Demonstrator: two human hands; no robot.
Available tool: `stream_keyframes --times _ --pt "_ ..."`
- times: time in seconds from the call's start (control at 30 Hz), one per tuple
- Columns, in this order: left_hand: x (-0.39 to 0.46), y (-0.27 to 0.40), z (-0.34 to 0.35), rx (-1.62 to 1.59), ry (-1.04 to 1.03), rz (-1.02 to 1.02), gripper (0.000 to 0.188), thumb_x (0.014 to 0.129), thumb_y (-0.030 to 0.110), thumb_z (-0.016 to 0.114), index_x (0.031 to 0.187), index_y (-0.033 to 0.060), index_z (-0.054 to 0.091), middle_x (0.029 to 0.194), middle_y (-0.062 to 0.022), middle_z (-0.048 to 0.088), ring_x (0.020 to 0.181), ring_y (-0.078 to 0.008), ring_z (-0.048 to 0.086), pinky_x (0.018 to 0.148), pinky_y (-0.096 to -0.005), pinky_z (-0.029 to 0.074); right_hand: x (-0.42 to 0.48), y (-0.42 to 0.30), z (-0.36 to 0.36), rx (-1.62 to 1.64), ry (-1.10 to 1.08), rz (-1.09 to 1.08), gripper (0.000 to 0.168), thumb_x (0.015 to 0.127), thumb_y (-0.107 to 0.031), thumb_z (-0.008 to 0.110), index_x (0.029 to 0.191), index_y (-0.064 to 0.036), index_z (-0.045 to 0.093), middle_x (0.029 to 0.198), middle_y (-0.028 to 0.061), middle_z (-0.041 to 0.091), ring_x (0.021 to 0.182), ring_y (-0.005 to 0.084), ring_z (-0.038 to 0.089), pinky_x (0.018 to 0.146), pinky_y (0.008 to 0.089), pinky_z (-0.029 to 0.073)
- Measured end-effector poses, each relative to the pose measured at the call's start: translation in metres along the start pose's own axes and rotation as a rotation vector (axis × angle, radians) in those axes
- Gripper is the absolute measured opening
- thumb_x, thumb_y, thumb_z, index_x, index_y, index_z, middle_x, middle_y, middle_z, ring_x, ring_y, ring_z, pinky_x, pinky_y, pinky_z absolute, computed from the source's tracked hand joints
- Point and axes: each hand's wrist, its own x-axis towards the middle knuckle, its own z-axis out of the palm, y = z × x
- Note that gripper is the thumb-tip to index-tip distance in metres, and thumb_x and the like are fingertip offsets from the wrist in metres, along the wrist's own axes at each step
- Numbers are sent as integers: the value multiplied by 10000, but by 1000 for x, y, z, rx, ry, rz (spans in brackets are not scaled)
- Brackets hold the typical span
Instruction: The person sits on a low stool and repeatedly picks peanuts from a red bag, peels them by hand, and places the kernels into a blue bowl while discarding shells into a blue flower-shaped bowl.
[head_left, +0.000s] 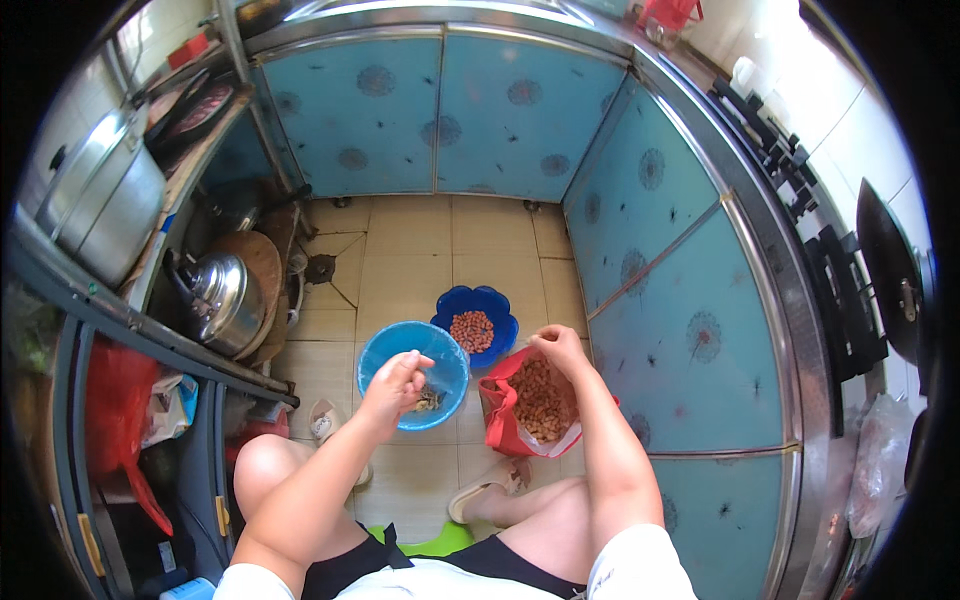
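My left hand (397, 388) is over a light blue plastic bucket (375, 345), its fingers curled; whether anything is between them cannot be told. Some pale scraps (430, 398) lie at the bottom of the bucket. Above the far edge of a red bag (501, 424), my right hand (556, 346) has its thumb and fingertips close together, with any small item there too small to make out. Unshelled peanuts (541, 401) fill much of the bag. A dark blue flower-shaped bowl (504, 330), holding reddish shelled peanuts (472, 331), rests on the floor beyond both.
Blue patterned cabinet doors (517, 112) border the tiled floor ahead and on the right. At left, a metal rack (225, 367) holds a pressure cooker (229, 300) and a large pot (105, 199). A green stool (442, 540) is under me.
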Motion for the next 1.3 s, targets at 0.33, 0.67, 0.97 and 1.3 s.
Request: stream_keyframes --times 0.33,0.67,0.97,1.3 --pt "-10 -2 13 -50 -441 -7 492 881 522 297 846 66 477 636 8 413 451 -53 280 424 -186 237 -80 -127 64 491 -638 -364 199 804 -121 573 963 -1 590 1107 93 523 946 136 516 811 267 424" --pt "-7 8 8 99 -42 415 339 878 347 404 638 107 411 560 22 390 456 -76 314 431 -209 248 -84 -141 128 1127 -655 -16 396 913 -303 359 1115 4 507 879 56 562 812 131 535 732 257 437" --pt "-12 3 22 1027 355 1006 235 817 186 478 637 34 480 568 -137 462 523 -265 458 485 -339 365 -93 -136 158 1340 -428 91 476 910 -428 300 810 -23 531 815 82 550 789 146 517 727 259 431" --pt "3 6 5 381 -49 569 368 892 452 364 838 100 456 645 72 368 548 -12 330 469 -163 256 -89 -136 144 933 -431 -276 487 776 -350 614 1130 -52 462 984 22 507 892 99 484 764 244 404"
